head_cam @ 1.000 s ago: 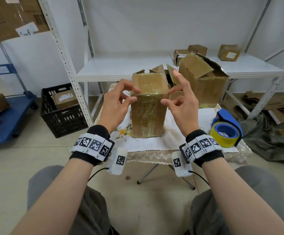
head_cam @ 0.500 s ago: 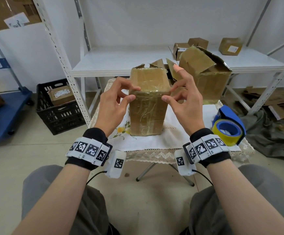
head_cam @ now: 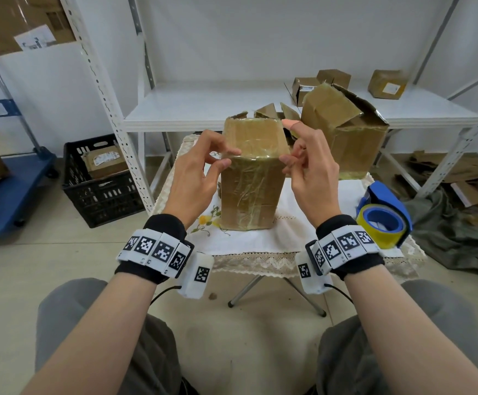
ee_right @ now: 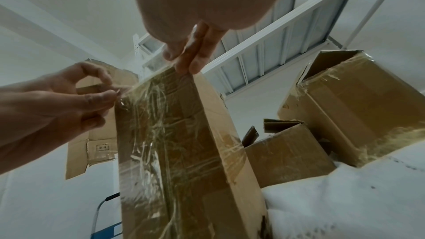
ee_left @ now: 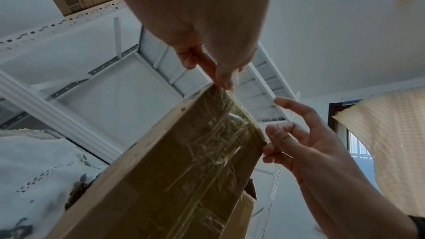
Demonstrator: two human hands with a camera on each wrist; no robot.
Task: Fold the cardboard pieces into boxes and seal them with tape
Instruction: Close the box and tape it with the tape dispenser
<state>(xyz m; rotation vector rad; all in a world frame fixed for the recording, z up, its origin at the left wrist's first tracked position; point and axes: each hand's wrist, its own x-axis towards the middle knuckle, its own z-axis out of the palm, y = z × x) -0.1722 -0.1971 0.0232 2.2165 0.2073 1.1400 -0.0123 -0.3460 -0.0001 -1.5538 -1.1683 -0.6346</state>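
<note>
Wrists: black cuffs are carrying white blocks printed with black square codes; no words are readable on them.
Left hand (head_cam: pixel 196 178): thumb and forefinger are pinching clear tape (head_cam: pixel 253 158) at the left end of the box's near top edge, the other fingers hanging loosely curled.
Right hand (head_cam: pixel 310 172): fingertips are pinching the same tape at the right end of that edge, forefinger pointing up.
Box (head_cam: pixel 250 192): is standing upright near the middle of the white cloth-covered table (head_cam: pixel 260 243), top closed, front wrapped in wrinkled tape.
Tape dispenser (head_cam: pixel 383 220): blue, holding a yellow roll, is lying at the table's right edge, well apart from the box.
Large carton (head_cam: pixel 346 132): is sitting at the table's far right corner, flaps open.
Black crate (head_cam: pixel 101 183): is standing on the floor to the left, holding a labelled parcel; print too small to read.
Shelf (head_cam: pixel 232 106): beyond the table, is bearing small cartons (head_cam: pixel 386 84), one with a white label, unreadable.
</note>
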